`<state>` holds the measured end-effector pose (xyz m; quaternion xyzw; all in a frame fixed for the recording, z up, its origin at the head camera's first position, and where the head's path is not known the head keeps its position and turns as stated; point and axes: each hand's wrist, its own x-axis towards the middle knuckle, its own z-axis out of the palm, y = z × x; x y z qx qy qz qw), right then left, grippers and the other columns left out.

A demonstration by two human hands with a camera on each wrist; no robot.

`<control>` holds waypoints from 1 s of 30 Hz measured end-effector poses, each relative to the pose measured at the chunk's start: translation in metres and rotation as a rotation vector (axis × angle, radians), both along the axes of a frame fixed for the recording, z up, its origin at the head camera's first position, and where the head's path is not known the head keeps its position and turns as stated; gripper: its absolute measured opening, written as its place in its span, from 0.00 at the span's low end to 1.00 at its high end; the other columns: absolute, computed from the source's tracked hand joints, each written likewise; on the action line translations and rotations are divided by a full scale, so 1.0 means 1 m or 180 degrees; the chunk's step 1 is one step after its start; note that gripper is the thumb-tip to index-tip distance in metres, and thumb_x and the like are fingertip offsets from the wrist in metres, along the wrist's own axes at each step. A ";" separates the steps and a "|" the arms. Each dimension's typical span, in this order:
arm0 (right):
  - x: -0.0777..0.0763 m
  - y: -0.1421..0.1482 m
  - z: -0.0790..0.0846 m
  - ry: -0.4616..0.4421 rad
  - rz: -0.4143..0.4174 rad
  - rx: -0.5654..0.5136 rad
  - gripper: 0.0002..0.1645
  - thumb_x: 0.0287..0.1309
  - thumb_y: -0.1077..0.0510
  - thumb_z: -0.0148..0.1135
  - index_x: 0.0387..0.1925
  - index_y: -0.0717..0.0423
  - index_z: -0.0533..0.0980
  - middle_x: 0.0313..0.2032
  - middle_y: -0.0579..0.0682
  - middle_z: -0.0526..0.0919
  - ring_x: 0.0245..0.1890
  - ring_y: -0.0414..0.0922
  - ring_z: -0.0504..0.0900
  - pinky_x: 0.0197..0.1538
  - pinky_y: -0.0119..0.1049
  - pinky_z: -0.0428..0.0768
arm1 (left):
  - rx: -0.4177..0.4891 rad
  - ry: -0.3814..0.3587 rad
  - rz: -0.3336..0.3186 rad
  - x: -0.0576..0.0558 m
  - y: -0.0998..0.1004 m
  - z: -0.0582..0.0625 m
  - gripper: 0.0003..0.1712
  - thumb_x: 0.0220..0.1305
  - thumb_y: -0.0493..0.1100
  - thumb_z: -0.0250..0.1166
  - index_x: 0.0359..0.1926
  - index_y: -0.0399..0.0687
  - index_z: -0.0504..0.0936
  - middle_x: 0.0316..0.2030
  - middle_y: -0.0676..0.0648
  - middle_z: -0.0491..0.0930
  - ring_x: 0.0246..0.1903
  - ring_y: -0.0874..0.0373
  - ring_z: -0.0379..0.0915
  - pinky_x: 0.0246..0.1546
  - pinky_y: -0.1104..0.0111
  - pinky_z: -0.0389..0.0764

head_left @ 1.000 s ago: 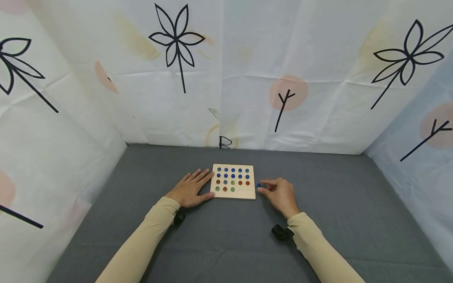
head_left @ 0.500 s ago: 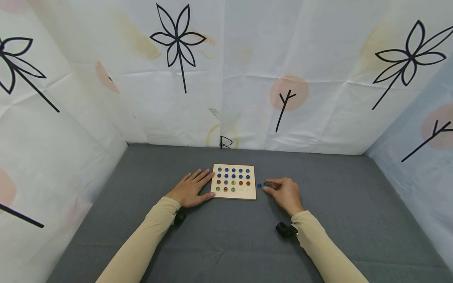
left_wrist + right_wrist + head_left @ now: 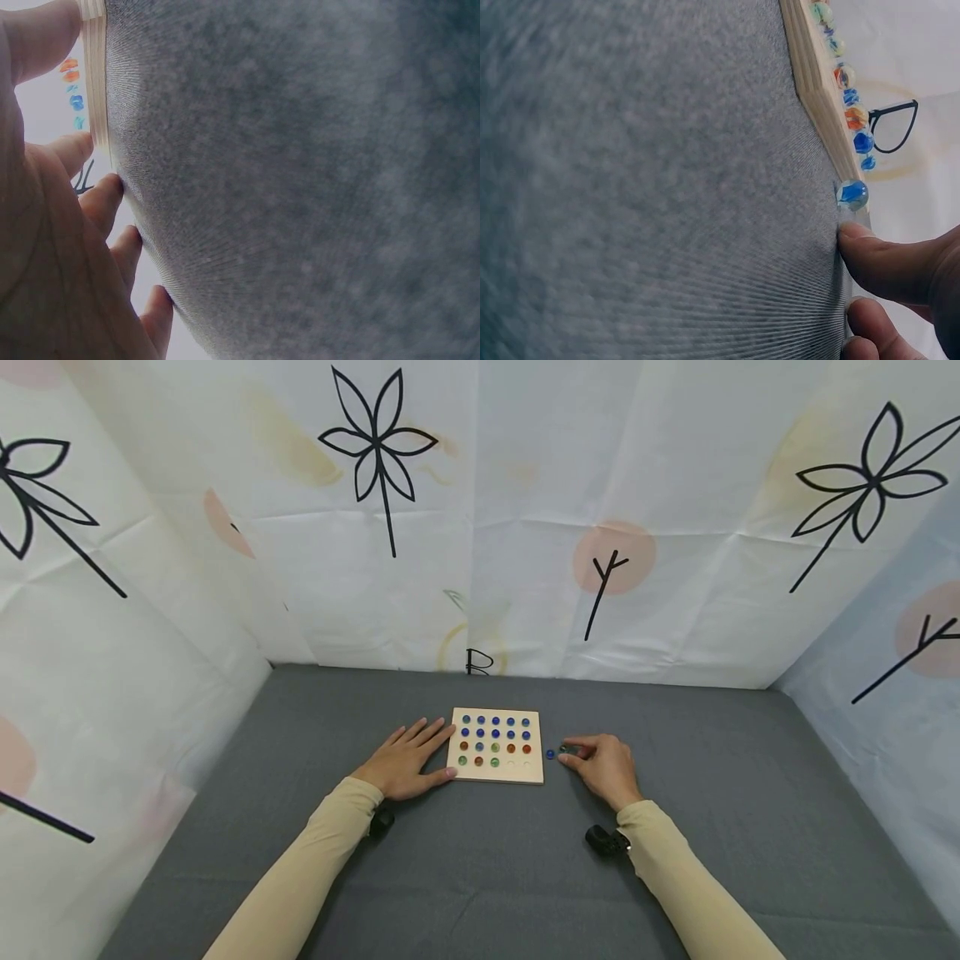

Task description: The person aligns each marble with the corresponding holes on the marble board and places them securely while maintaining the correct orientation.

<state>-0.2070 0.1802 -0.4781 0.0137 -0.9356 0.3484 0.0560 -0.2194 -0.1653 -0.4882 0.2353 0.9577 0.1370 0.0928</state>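
A light wooden board (image 3: 532, 768) with rows of glass marbles lies flat on the grey cloth. My left hand (image 3: 405, 768) is spread beside it, fingers straight, with thumb and index fingertips touching its left edge. Two hollows at the front right of the board hold no marble. Just off the right edge, a blue marble (image 3: 550, 754) sits on the cloth; in the right wrist view the same blue marble (image 3: 853, 195) is near the thumb tip. My right hand (image 3: 606, 770) pinches a dark greenish marble (image 3: 567, 749) between thumb and index finger; the right wrist view does not show it.
The grey cloth (image 3: 480, 860) covers the whole table. A white printed curtain (image 3: 525, 468) stands behind and along both sides. Black wrist cameras sit under both cuffs, the right one (image 3: 602, 841) near the cloth.
My right hand has shifted a little to the right, away from the board. The blue marble, at its fingertips before, now sits apart from them. My left hand stays in place.
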 end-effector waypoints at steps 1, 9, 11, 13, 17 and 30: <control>0.000 0.000 0.000 -0.0003 0.0004 0.0005 0.17 0.56 0.56 0.77 0.48 0.56 0.88 0.23 0.46 0.82 0.20 0.42 0.72 0.25 0.37 0.69 | -0.0002 0.0000 -0.0002 0.000 0.000 0.000 0.46 0.73 0.72 0.48 0.82 0.58 0.49 0.80 0.47 0.49 0.79 0.45 0.39 0.77 0.46 0.41; -0.001 -0.002 -0.001 0.0021 -0.0029 0.0046 0.16 0.56 0.56 0.77 0.46 0.56 0.89 0.23 0.47 0.84 0.20 0.42 0.73 0.25 0.37 0.69 | -0.0022 0.0008 -0.0003 -0.001 0.000 -0.001 0.46 0.73 0.71 0.49 0.82 0.58 0.49 0.80 0.47 0.49 0.79 0.45 0.39 0.77 0.46 0.41; -0.001 -0.002 -0.001 0.0027 -0.0048 0.0051 0.15 0.56 0.56 0.77 0.45 0.56 0.89 0.24 0.48 0.85 0.21 0.42 0.74 0.25 0.37 0.69 | -0.0021 0.0015 -0.0008 -0.001 0.000 -0.001 0.46 0.73 0.71 0.49 0.82 0.58 0.49 0.80 0.47 0.49 0.79 0.45 0.39 0.77 0.46 0.42; -0.001 -0.003 -0.001 0.0033 -0.0065 0.0056 0.15 0.56 0.56 0.77 0.45 0.56 0.89 0.24 0.48 0.85 0.22 0.42 0.74 0.26 0.37 0.69 | -0.0035 0.0004 -0.0009 0.000 0.001 0.000 0.46 0.73 0.72 0.48 0.82 0.58 0.49 0.80 0.47 0.49 0.79 0.45 0.39 0.77 0.46 0.41; -0.001 -0.003 -0.002 0.0071 -0.0075 0.0059 0.13 0.57 0.56 0.77 0.44 0.56 0.89 0.25 0.48 0.86 0.23 0.43 0.76 0.27 0.37 0.70 | -0.0022 -0.0003 -0.0025 0.002 0.002 0.005 0.47 0.73 0.72 0.48 0.82 0.56 0.50 0.80 0.45 0.49 0.78 0.43 0.40 0.76 0.46 0.42; 0.006 -0.003 0.005 0.0159 -0.0048 -0.0002 0.13 0.56 0.58 0.77 0.43 0.57 0.89 0.24 0.47 0.84 0.24 0.43 0.76 0.28 0.39 0.72 | 0.0003 0.0022 -0.0023 0.000 0.000 0.001 0.47 0.73 0.72 0.48 0.82 0.58 0.49 0.80 0.47 0.49 0.79 0.44 0.39 0.77 0.46 0.42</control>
